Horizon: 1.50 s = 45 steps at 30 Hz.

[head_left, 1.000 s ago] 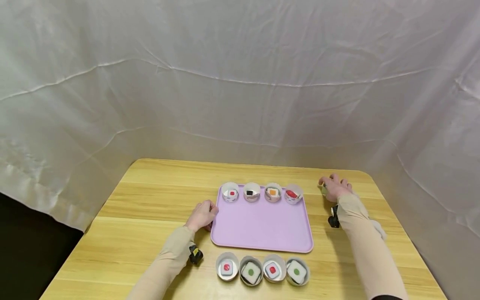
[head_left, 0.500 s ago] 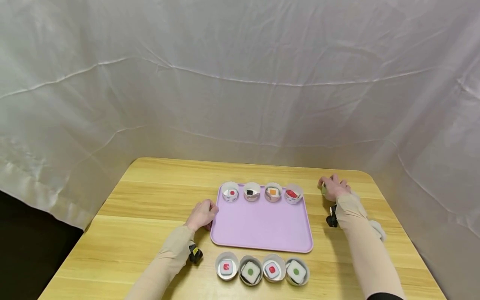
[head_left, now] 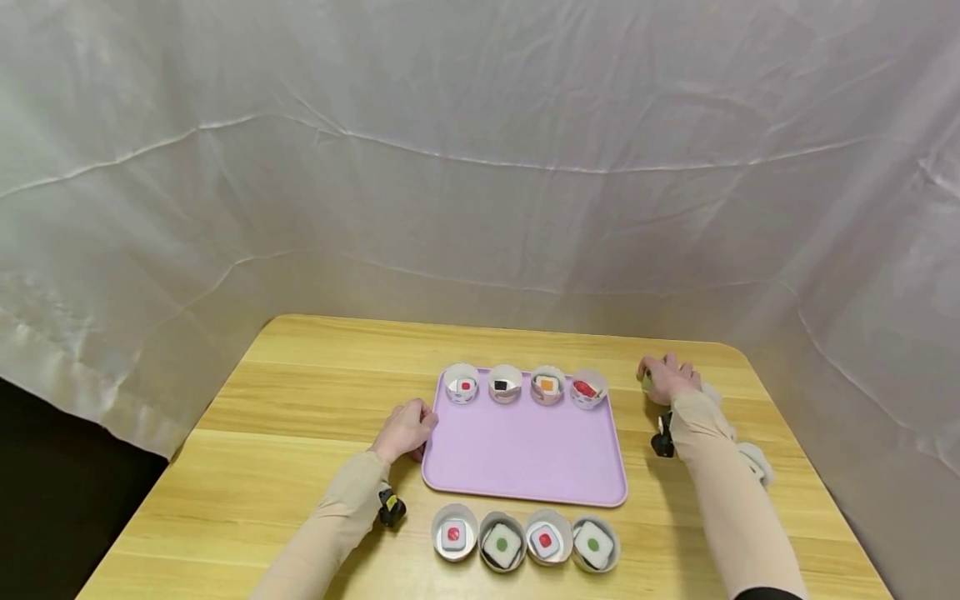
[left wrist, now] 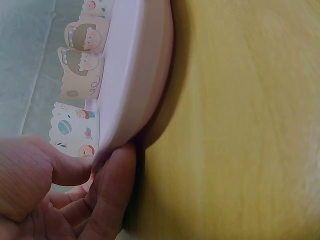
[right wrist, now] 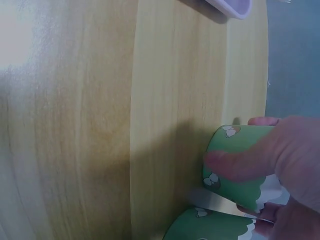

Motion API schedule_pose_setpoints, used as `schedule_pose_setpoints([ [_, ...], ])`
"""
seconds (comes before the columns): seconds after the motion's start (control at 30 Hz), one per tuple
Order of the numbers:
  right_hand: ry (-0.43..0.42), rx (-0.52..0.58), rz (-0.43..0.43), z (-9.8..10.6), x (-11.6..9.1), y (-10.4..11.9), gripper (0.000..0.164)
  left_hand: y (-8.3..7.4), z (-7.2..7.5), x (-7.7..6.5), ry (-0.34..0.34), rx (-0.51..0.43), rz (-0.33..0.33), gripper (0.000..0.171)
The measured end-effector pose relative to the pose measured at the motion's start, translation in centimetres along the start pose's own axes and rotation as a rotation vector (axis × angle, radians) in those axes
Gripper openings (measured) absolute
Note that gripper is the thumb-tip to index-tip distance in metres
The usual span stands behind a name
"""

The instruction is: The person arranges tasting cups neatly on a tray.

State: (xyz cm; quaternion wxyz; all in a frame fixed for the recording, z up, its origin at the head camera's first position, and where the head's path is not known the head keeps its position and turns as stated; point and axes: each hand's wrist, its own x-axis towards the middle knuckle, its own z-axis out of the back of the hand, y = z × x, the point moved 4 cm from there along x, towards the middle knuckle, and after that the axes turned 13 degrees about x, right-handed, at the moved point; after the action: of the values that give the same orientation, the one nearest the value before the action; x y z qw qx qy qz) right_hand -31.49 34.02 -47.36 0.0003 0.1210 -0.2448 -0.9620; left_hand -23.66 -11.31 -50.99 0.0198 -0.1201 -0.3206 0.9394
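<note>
My left hand (head_left: 405,429) is at the left side of the lilac tray (head_left: 525,458). The left wrist view shows thumb and fingers pinching the tray's rim (left wrist: 132,75) at a corner. At the table's back right, my right hand (head_left: 671,379) grips a green paper cup (right wrist: 245,140), its thumb across the cup's side and the other fingers partly hidden. A second green paper cup (right wrist: 210,227) stands close beside it. Along the tray's back edge is a row of paper cups, including a white one (head_left: 461,392) and one with an orange-topped piece (head_left: 546,385).
In front of the tray several paper cups stand in a row on the wooden table (head_left: 285,467), one holding a red-centred piece (head_left: 453,535), another a green-dotted white piece (head_left: 592,543). White objects (head_left: 753,460) lie partly behind my right forearm. A pale curtain (head_left: 480,208) hangs behind.
My right hand and forearm have shifted very slightly at the back right. The left hand, tray and cups look the same.
</note>
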Motion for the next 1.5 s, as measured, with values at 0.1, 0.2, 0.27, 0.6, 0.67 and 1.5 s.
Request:
schedule_pose_setpoints([
  [0.1, 0.002, -0.015, 0.007, 0.0, -0.1, -0.1, 0.036, 0.0, -0.1, 0.1, -0.004, 0.006, -0.004, 0.018],
  [0.2, -0.004, -0.026, 0.01, 0.0, -0.2, -0.1, 0.034, 0.0, -0.2, 0.2, -0.004, 0.005, -0.004, 0.018],
  [0.27, -0.016, -0.029, 0.011, 0.0, -0.1, -0.2, 0.034, 0.0, -0.2, 0.2, -0.004, 0.003, -0.007, 0.018],
  [0.6, -0.104, -0.047, 0.072, 0.4, 0.0, -0.2, 0.038, 0.0, -0.2, 0.0, -0.009, 0.001, -0.002, 0.018],
  [0.67, -0.11, -0.043, 0.086, 0.5, 0.0, 0.0, 0.04, 0.0, -0.2, -0.1, -0.012, 0.004, -0.006, 0.018],
  [1.5, -0.119, 0.123, 0.12, 2.0, -1.0, 1.5, 0.061, -0.1, -0.2, 0.0, -0.016, 0.022, -0.008, 0.018],
])
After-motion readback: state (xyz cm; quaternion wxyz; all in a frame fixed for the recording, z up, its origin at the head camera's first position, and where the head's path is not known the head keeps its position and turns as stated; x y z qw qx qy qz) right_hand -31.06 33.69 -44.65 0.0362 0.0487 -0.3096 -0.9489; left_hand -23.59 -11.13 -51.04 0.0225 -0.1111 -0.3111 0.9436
